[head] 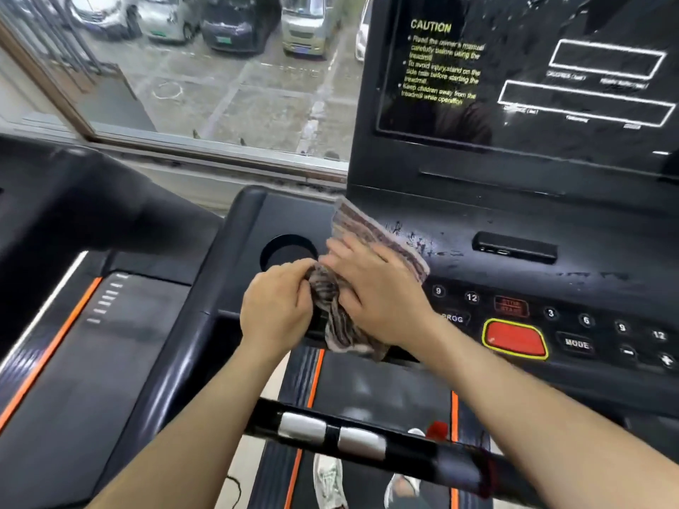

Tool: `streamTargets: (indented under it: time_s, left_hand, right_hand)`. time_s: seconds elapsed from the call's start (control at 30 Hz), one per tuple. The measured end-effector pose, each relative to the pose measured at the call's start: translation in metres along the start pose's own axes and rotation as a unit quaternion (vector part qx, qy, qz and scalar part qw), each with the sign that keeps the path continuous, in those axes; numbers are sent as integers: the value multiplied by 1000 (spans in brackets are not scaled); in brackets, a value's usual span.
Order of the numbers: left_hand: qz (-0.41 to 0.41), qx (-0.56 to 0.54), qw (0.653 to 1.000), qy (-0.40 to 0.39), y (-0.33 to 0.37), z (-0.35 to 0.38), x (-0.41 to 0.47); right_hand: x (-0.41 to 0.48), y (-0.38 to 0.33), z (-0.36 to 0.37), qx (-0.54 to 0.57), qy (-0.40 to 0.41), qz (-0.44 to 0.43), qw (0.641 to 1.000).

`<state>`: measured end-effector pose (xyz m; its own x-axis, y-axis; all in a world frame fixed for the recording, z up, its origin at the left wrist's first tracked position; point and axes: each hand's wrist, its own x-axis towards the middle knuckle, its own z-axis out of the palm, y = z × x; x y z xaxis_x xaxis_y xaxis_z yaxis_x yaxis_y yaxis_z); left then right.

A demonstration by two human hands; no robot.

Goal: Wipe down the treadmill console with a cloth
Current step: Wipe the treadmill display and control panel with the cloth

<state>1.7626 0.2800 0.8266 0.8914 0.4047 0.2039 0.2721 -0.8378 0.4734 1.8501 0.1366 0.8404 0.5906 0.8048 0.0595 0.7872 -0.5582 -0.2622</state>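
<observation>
Item: striped cloth (371, 236), laid on the left part of the treadmill console (514, 214), just right of the round cup holder (288, 251); its near end is bunched and hangs over the console's near edge. Left hand (275, 310): fingers curled and closed on the bunched near part of the cloth. Right hand (371, 288): held open and flat, palm pressed down on the spread part, nothing gripped. Handling, as judged: the cloth is soft, light and limp; it is expected to fold and slide under pressure rather than hold a shape, so a flat palm over a gathered pad is thought the surest hold, with loose ends tucked in to avoid catching. Console surface: glossy black, smeared and speckled to the right of the cloth, near a small slot (514, 247). Buttons (551, 313) and a red stop key (514, 339) are set nearer and to the right; light pressure there is advised. The display screen (532, 67), farther off, is seen streaked and appears unwiped.
</observation>
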Motion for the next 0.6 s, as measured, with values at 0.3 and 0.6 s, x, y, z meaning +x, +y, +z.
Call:
streamTargets:
  time_s: [0.3, 0.6]
  left_hand:
    - [-13, -28, 999, 34, 0, 1, -3]
    - [-53, -51, 997, 16, -7, 5, 2]
  right_hand:
    - [-38, 55, -17, 42, 41, 87, 994]
    - [-3, -21, 10, 33, 38, 0, 999]
